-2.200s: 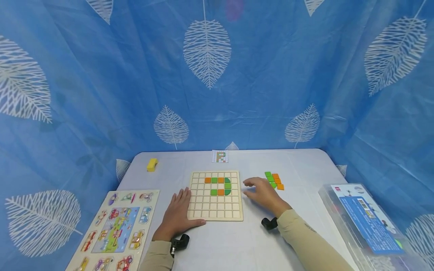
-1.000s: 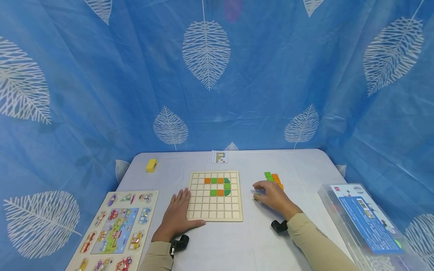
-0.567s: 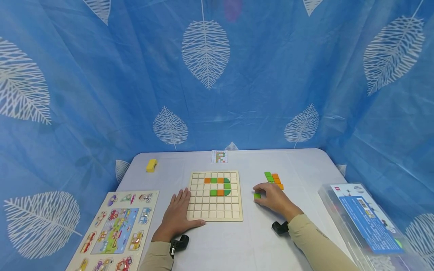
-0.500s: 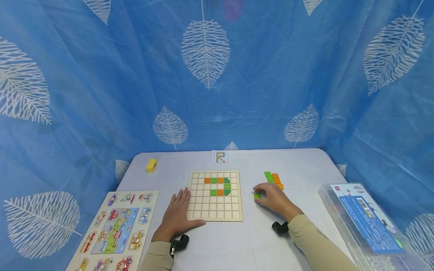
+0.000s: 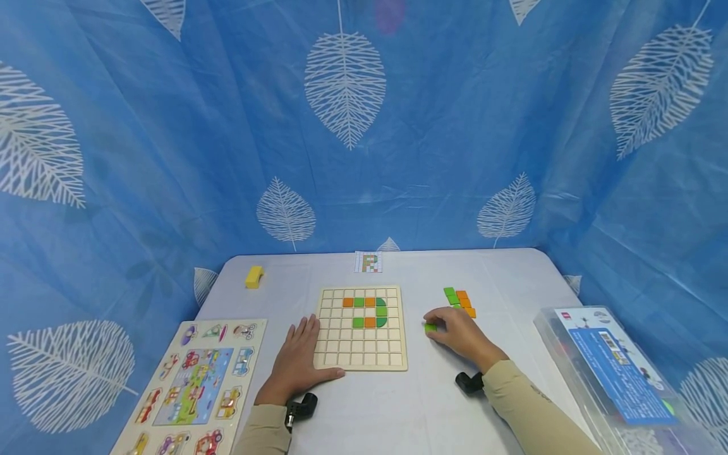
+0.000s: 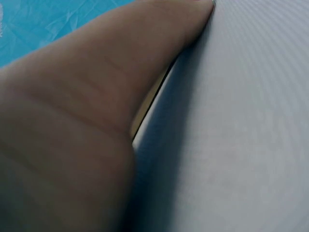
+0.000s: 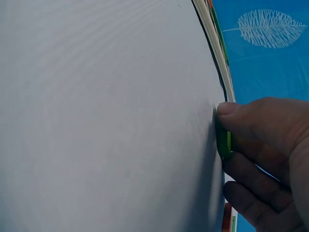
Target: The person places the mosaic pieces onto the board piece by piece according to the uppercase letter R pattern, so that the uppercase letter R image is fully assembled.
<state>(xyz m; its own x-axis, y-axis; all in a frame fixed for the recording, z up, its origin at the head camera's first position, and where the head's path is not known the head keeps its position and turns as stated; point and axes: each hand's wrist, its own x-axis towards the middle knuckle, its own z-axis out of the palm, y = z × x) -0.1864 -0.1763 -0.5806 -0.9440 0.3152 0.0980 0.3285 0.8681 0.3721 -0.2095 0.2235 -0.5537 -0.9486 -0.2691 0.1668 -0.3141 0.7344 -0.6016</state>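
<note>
My left hand (image 5: 297,359) lies flat with spread fingers along the left edge of a wooden grid board (image 5: 358,347). Its thumb (image 6: 159,29) stretches along the near side. Orange and green tiles on the board form a loop around one bare cell, with rounded dark green pieces at its right corners. Right of the board, my right hand (image 5: 462,333) pinches a small green tile (image 5: 430,328) between thumb and fingers. In the right wrist view this tile (image 7: 223,140) stands edge-on, low over the white cloth. Loose orange tiles (image 5: 465,303) and green tiles (image 5: 450,292) lie just beyond that hand, partly hidden by it.
A small pattern card (image 5: 368,262) lies behind the board. At the back left is a yellow block (image 5: 254,277). A picture puzzle board (image 5: 250,344) occupies the front left, and a clear plastic case (image 5: 560,354) with a blue label stands at the right.
My right hand has moved right, toward the loose tiles, and now pinches a green tile. Over the last half second it has barely shifted. My left hand has stayed on the board's edge.
</note>
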